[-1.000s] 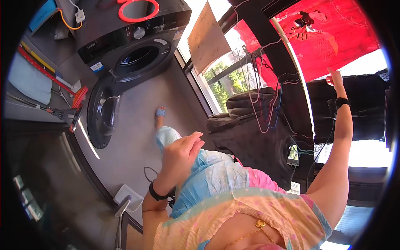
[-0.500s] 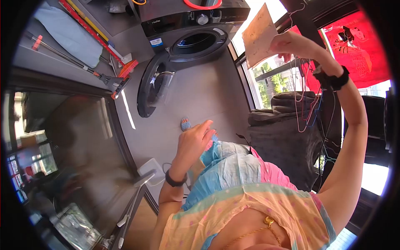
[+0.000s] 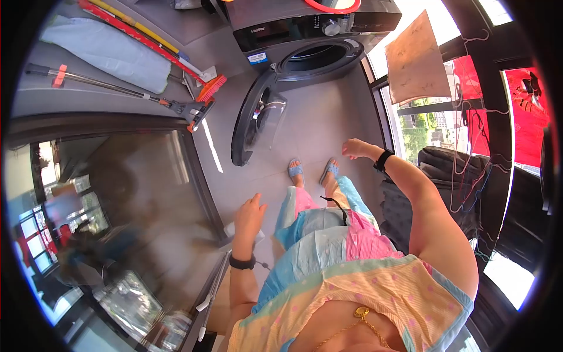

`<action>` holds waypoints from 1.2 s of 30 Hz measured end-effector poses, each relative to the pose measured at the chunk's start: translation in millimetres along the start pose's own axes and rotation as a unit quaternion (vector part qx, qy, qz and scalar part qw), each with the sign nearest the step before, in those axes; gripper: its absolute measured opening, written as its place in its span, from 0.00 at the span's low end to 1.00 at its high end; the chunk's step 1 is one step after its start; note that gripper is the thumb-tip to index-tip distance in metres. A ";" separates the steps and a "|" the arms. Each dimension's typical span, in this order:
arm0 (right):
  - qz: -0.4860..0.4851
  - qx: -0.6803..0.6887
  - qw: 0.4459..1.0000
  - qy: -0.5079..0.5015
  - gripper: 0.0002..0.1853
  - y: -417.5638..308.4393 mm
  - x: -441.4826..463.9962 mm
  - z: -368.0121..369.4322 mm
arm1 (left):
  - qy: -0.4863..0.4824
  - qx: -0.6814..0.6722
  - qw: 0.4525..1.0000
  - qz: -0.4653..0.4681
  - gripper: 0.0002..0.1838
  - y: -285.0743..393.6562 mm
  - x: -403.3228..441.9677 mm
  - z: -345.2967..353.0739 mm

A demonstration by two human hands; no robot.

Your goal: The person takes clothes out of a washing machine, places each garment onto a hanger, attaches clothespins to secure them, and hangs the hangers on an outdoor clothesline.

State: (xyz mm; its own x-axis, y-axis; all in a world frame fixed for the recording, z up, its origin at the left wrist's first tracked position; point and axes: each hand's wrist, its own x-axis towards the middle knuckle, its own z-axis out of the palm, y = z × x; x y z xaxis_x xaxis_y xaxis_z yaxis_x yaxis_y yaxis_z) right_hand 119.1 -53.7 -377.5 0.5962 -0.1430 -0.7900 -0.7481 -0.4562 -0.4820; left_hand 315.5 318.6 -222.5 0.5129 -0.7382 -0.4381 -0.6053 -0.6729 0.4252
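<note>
My left hand (image 3: 250,218) hangs at the left of my body, over the floor beside my wide multicoloured trousers (image 3: 322,237). It holds nothing and its fingers are loosely apart. Farther forward, my right hand (image 3: 355,148) is above the floor near my slippered feet (image 3: 330,170), empty, with relaxed, slightly bent fingers. Ahead stands a black washing machine (image 3: 281,30). Its round door (image 3: 247,126) is swung out to the left and the drum opening shows. Neither hand touches the machine.
Brooms and mops with a red brush (image 3: 211,88) lean at the upper left beside a pale blue cloth (image 3: 111,54). A large dark glass panel (image 3: 146,188) is at the left. At the right are a brown cloth (image 3: 417,61), hangers (image 3: 469,158), dark fabric (image 3: 440,170) and red fabric (image 3: 525,117).
My right hand has come down from the hanging cloths at the right to over the floor. My left hand has lowered slightly. The view has turned, so the washing machine sits farther right.
</note>
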 end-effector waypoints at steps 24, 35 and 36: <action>-0.073 0.099 0.952 0.282 0.13 93.2 368.5 -167.2 | -0.220 0.008 0.974 -0.058 0.40 -14.7 173.2 308.5; -0.123 0.135 0.917 0.355 0.18 118.6 580.3 -238.3 | -0.145 -0.033 0.986 -0.080 0.38 -36.2 213.2 331.6; -0.141 0.180 0.908 0.350 0.17 115.0 587.3 -239.8 | -0.143 -0.033 0.986 -0.082 0.37 -39.7 212.8 330.7</action>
State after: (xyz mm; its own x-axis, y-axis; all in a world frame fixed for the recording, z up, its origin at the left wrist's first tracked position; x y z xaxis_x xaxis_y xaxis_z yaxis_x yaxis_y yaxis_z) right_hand 453.1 -400.7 -805.9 0.7241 -0.6462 -0.2413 -0.5078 -0.2627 -0.8204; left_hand 247.3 203.8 -594.5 0.4019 -0.5817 -0.7072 -0.4825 -0.7909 0.3764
